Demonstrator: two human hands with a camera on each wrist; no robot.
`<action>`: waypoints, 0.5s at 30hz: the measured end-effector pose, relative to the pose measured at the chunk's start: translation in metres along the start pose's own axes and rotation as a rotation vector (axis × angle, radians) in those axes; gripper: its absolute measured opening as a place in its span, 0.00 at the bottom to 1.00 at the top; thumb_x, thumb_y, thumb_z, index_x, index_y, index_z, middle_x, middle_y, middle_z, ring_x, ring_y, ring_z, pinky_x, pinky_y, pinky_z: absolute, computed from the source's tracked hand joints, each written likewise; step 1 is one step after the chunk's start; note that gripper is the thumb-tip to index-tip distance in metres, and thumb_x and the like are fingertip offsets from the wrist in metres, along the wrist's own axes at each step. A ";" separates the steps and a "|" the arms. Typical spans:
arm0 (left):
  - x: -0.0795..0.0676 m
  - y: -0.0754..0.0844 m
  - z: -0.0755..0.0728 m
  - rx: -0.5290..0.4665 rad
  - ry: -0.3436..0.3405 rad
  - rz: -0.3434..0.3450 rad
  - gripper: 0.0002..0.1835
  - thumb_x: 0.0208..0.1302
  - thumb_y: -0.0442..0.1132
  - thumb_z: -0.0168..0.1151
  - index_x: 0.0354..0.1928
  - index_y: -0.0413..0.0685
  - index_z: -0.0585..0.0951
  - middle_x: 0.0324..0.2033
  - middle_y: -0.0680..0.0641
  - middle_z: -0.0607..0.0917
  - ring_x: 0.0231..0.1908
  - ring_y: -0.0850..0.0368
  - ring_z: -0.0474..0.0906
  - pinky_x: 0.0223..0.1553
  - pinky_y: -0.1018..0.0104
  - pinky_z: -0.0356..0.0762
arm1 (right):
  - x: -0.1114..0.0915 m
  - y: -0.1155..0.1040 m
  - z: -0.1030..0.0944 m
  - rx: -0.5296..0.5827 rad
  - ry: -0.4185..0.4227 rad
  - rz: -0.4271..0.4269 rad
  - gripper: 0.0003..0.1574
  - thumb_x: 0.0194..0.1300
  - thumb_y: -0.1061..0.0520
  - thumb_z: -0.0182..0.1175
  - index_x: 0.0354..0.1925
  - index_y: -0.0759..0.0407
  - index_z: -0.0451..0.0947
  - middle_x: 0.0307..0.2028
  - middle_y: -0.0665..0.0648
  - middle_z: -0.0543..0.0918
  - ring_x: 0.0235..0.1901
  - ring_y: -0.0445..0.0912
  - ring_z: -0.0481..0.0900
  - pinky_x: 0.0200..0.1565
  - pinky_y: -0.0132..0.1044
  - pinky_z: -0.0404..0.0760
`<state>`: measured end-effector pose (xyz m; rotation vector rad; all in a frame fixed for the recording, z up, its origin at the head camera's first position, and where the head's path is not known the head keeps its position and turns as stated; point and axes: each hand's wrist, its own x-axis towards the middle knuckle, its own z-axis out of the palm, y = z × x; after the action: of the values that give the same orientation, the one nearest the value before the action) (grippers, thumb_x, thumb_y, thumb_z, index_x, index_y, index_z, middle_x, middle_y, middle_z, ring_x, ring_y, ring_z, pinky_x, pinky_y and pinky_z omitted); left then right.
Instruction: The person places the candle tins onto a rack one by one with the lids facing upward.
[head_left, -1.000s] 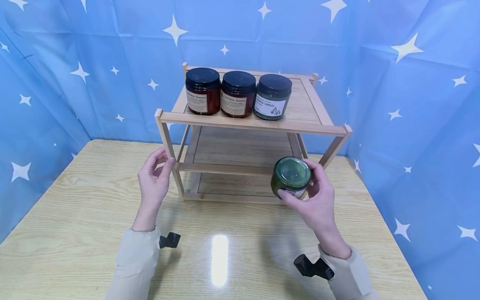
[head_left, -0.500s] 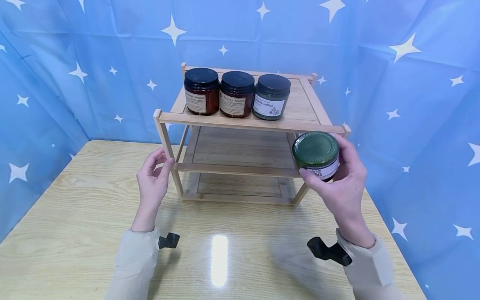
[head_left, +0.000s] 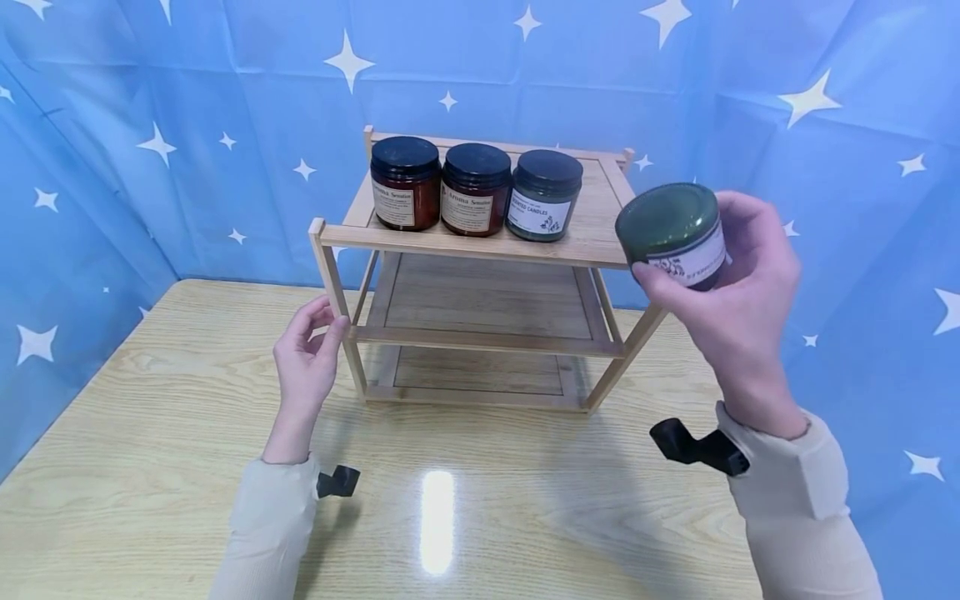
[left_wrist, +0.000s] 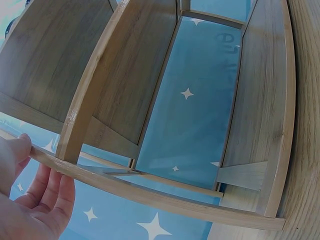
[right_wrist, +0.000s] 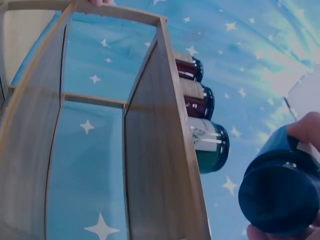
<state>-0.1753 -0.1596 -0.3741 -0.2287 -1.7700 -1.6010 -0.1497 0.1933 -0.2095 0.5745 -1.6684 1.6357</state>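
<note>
A green glass candle jar [head_left: 670, 229] with a white label is held by my right hand [head_left: 750, 292], thumb on the near side. It is raised off the right end of the top shelf, tilted, base upward. In the right wrist view its dark lid [right_wrist: 280, 197] faces the camera. My left hand [head_left: 307, 354] grips the front left post of a wooden three-tier rack [head_left: 483, 340], thumb and fingertips around it. On the top shelf stand two amber candle jars [head_left: 405, 183] [head_left: 476, 190] and a dark green one [head_left: 543, 196], all upright with black lids.
The rack stands on a light wooden table [head_left: 187, 433]. A blue curtain with white stars [head_left: 225, 108] hangs behind and on both sides. The rack's front rail [head_left: 465, 243] edges the top shelf, and its right front post [head_left: 626, 354] is below my right hand.
My right hand has lifted the green candle jar up and to the right, from in front of the lower shelves to top-shelf height. The left hand stays on the post.
</note>
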 end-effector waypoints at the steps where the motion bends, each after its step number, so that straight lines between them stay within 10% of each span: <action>1: 0.000 0.000 0.000 -0.001 -0.001 -0.001 0.14 0.64 0.27 0.61 0.50 0.26 0.77 0.35 0.46 0.81 0.40 0.66 0.78 0.40 0.77 0.78 | 0.003 0.000 0.000 -0.013 -0.008 -0.003 0.34 0.36 0.78 0.67 0.48 0.68 0.77 0.43 0.65 0.79 0.41 0.53 0.76 0.36 0.31 0.77; 15: 0.001 -0.002 0.000 -0.001 -0.001 0.000 0.14 0.64 0.25 0.60 0.50 0.26 0.77 0.34 0.45 0.81 0.39 0.67 0.78 0.39 0.78 0.78 | 0.032 -0.002 0.005 -0.166 -0.046 0.185 0.38 0.38 0.73 0.74 0.51 0.60 0.76 0.47 0.61 0.77 0.39 0.49 0.76 0.35 0.29 0.81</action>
<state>-0.1773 -0.1604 -0.3752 -0.2302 -1.7705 -1.6024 -0.1703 0.1935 -0.1839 0.3873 -1.9178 1.6021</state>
